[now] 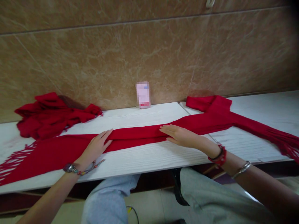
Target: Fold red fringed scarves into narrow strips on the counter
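Observation:
A long red scarf (140,133) lies stretched across the white tabletop, its middle folded lengthwise into a narrower band. Its fringed left end (20,160) spreads out wide near the front edge. My left hand (99,144) rests on the scarf left of the middle, fingers stretched out. Flat on the band further right lies my right hand (181,135), its fingers extended and pointing left. On the right the scarf layers bend and overlap, and a fringed strip (263,133) runs off toward the right edge.
A crumpled heap of red cloth (51,116) sits at the back left against the brown marbled wall (105,59). A small blurred pinkish card or box (143,95) stands by the wall. The white table (144,161) has a seam at right; my legs are below its front edge.

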### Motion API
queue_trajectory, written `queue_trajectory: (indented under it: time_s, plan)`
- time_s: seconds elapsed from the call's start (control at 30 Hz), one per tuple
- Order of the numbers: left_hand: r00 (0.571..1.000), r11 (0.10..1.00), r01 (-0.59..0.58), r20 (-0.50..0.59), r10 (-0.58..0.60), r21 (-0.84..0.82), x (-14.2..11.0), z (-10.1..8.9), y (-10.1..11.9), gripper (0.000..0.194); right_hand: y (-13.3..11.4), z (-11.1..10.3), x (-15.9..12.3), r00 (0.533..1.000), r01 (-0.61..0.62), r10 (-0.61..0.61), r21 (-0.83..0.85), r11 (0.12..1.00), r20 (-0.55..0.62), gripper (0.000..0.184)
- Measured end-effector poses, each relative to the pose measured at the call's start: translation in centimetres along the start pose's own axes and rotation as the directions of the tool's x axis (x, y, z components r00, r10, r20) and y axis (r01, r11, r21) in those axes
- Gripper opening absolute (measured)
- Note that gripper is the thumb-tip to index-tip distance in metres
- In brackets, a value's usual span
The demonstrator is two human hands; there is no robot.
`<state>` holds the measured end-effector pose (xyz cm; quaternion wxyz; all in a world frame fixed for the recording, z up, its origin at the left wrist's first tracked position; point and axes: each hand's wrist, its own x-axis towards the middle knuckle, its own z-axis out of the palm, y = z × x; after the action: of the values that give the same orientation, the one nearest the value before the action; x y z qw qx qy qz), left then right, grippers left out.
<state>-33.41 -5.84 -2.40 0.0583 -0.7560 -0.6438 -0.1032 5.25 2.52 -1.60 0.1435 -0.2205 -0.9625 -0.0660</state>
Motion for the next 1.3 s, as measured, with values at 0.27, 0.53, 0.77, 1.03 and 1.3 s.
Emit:
queue_trajectory:
  time_s: [0.27,0.53,0.77,1.03,1.3]
  plan:
    - [0.985,0.990,0.126,-0.108,-0.132,-0.060,0.9,-0.1,-3.1,0.051,1.2,1.4,0.2,0.999,0.025,-0.024,-0.005,1.000,0.022,0.042]
    - [0.944,0.917,0.304,-0.211,-0.253,0.259,-2.0,-3.7,-7.0,0.042,1.4,1.2,-0.1,0.978,-0.192,0.207,0.272,0.943,-0.028,0.035]
    - [0.995,0.991,0.069,-0.085,-0.060,0.112,-5.8,-3.6,-7.6,0.042,2.2,1.8,-1.4,0.984,-0.152,0.167,0.193,0.969,-0.068,0.037]
    - [0.977,0.940,0.214,-0.070,-0.203,0.265,-6.3,-2.9,-12.4,0.034,3.1,3.3,-2.0,0.998,-0.070,0.070,-0.026,0.997,-0.009,0.052]
    - [0.847,0.864,0.470,-0.366,-0.385,0.179,-5.9,-3.9,-11.1,0.030,1.6,2.5,-0.2,0.999,0.004,-0.013,-0.196,0.981,-0.044,0.044]
